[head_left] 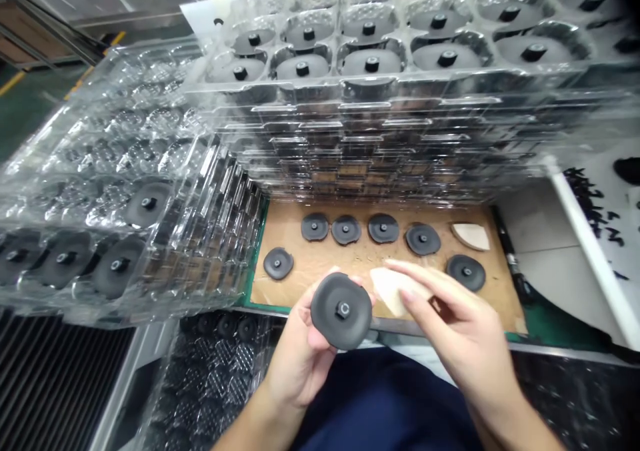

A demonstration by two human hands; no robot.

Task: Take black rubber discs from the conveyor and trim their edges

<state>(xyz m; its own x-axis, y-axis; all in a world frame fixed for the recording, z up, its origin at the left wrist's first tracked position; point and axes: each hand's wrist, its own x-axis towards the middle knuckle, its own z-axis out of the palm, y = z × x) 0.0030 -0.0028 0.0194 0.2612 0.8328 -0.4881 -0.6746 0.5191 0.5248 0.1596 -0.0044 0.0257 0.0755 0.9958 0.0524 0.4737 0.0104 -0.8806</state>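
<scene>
My left hand (303, 344) holds a dark grey rounded disc (330, 324) with a short black stem at its centre, stem side facing up. Pinched between the thumb and fingers of my right hand (463, 324) is a cream-coloured wedge that looks like a sponge (393, 289). The wedge's tip is near the disc's right edge, with a small gap showing. Under both hands lies a brown cardboard sheet (320, 259). Along its back is a row of similar discs (346, 229), with one more disc (278, 263) at the left and another (466, 273) at the right.
A second cream wedge (471, 236) lies at the sheet's right. Tall stacks of clear plastic trays (360, 114) stand behind, discs in the top one. More trays (165, 137) rise at the left. A white panel edge (590, 244) borders the right, near a dark rod (511, 261).
</scene>
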